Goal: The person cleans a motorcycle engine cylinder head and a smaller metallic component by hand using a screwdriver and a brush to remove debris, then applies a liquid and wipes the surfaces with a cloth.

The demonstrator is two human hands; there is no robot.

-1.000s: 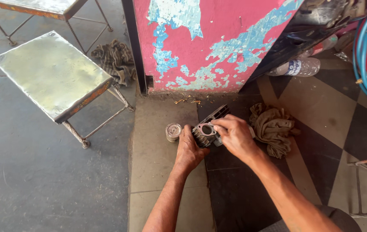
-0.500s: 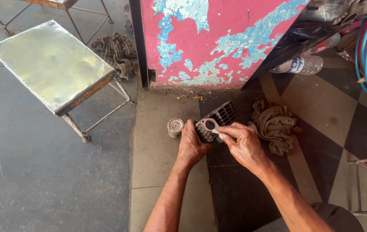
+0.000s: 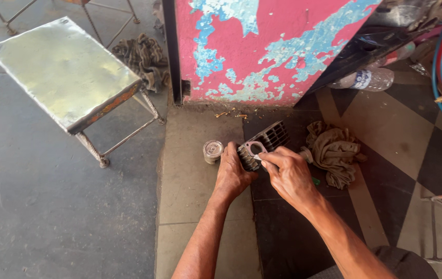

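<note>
— What have you got in your hands?

— A grey, finned metal engine cylinder [image 3: 262, 147], lying on its side on the floor where the pale concrete meets the dark tiles. My left hand [image 3: 233, 175] steadies it from the near side, fingers curled against the fins. My right hand [image 3: 289, 174] sits over its open end, fingers pinched together on something small and pale at the flat face. I can't tell what that piece is, or whether it is a tool or only a scrap.

— Is the work nearly finished?

— I'd judge not. The face round the bore looks pale and fairly clean, but my fingers are working right at it. The small round metal part with a shiny top [image 3: 212, 151] stands apart, just left of the cylinder, not fitted to anything.

— Anything else around you?

— A crumpled beige rag [image 3: 334, 150] lies just right of the cylinder. Behind is a pink wall with peeling blue patches [image 3: 262, 46], with a clear plastic bottle [image 3: 366, 79] on its side near it. Off to the left stands a low metal-topped stool [image 3: 61, 67] with a dark rag [image 3: 143, 57] behind it.
</note>
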